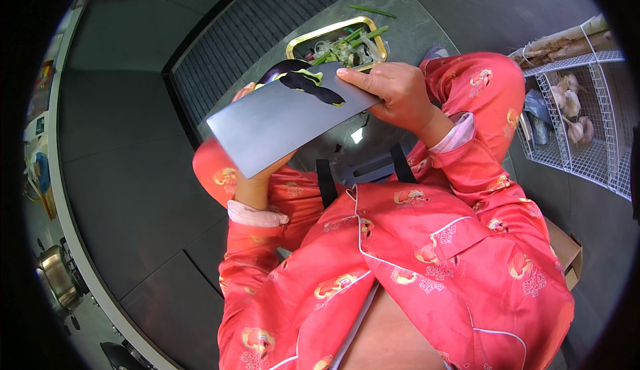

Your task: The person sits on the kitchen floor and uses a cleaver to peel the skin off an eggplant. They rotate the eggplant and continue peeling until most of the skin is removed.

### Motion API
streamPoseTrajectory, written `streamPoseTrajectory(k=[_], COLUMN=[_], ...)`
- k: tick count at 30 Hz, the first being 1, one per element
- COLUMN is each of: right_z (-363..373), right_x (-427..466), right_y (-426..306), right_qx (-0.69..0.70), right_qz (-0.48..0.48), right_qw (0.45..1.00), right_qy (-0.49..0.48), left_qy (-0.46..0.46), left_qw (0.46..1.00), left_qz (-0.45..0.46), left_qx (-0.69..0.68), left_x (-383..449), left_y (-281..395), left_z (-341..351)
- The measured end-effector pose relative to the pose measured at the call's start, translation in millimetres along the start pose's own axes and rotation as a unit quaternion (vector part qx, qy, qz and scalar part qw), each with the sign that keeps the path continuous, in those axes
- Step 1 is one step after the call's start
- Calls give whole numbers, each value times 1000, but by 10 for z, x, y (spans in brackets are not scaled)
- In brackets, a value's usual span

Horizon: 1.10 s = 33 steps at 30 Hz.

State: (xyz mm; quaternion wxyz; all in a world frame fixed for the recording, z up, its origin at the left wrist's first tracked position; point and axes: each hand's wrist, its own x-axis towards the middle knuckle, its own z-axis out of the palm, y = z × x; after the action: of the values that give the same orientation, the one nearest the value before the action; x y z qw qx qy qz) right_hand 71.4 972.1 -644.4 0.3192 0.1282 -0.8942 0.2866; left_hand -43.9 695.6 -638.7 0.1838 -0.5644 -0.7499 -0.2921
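Observation:
My right hand (400,95) grips the near end of a broad steel cleaver (280,125), its thumb resting on the flat of the blade. Dark purple strips of eggplant peel (315,90) with pale green edges lie on the blade. Behind the cleaver, part of an eggplant (280,70) shows, next to the fingertips of my left hand (260,170). The blade covers most of that hand, which appears to hold the eggplant. Just beyond the blade stands a gold-rimmed bin (327,26) holding green stalks and clear plastic scraps.
A green stalk (372,11) lies on the grey floor past the bin. On the right, a white wire rack (575,162) holds garlic bulbs (570,102). A metal pot (59,276) stands on the counter at the far left, and a cardboard box (567,255) is behind my right side.

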Motion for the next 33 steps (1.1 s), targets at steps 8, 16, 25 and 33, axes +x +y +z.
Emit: streamPoseTrajectory(k=[8, 16, 25, 33], right_z=[218, 143, -55, -41], right_x=[-136, -43, 10, -69], right_y=[318, 63, -303, -320], right_qx=[-48, -19, -36, -35], right_qz=[114, 125, -34, -29], right_qw=[992, 989, 992, 994], right_qy=[27, 82, 117, 98], left_qy=[108, 161, 232, 238], left_qw=[993, 902, 693, 536], left_qz=[-34, -325, -486, -495], left_qx=[-46, -233, -479, -641], left_x=[-3, -167, -20, 99], left_y=[216, 375, 478, 461], left_z=[137, 515, 421, 392])
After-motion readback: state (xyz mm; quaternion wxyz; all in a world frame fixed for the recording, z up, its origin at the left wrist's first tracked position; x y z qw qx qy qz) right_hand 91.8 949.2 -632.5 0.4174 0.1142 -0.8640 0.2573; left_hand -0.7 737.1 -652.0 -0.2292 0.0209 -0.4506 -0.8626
